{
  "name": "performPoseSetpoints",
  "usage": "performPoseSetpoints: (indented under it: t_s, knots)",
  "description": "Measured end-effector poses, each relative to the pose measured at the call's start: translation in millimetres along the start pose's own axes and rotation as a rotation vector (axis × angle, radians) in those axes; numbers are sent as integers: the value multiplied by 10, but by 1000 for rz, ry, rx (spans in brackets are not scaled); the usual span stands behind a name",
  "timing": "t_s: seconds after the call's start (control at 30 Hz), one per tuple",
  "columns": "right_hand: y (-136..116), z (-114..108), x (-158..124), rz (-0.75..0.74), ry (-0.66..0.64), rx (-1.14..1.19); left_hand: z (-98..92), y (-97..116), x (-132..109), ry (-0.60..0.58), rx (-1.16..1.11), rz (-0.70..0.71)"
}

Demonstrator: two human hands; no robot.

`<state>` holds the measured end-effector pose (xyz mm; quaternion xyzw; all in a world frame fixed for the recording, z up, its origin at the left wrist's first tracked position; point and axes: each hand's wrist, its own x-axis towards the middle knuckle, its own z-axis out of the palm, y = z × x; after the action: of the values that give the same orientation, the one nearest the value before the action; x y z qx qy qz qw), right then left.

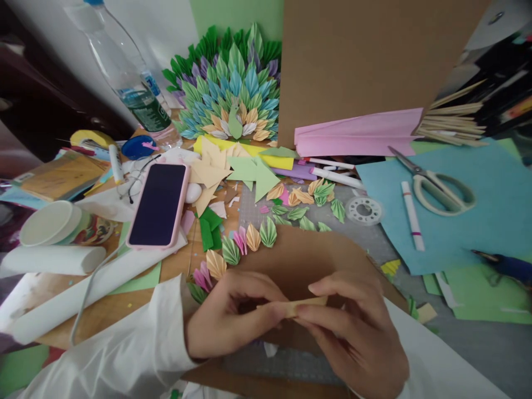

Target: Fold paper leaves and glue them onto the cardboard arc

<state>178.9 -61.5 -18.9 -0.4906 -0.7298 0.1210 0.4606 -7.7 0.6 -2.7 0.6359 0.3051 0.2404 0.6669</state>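
A small folded strip of pale yellow paper [310,305] is pinched between my two hands. My left hand [239,316] grips its left end with thumb and forefinger, while my right hand [353,327] has its fingers closed on the middle and right part. Below them lies a brown cardboard piece [320,252] with a curved top edge. Along its left edge sits a row of pleated paper leaves in green, orange and pink, among them a green leaf [268,231] and an orange leaf [216,264]. More loose pleated leaves [297,213] lie just beyond the cardboard.
A phone [159,205], a paper cup [52,224] and a bottle [145,111] stand or lie left. Scissors [443,191], a white marker [412,216] and a glue gun [507,266] are right, on coloured paper. A paper peacock [235,119] and upright cardboard [357,61] are behind.
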Motion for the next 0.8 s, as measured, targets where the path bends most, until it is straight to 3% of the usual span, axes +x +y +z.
performPoseSetpoints:
  t_s: [0.13,0.4,0.6,0.8]
  knots:
    - [-4,16,0,-21,4,-22,-2,-7,0,-11,-84,-74]
    - [19,10,2,-17,-9,16,-3,21,2,16,90,136]
    - [25,26,12,90,-46,121,-5,-3,-23,20,126,218]
    - [50,62,4,275,-88,387,-23,-4,-20,4,163,263]
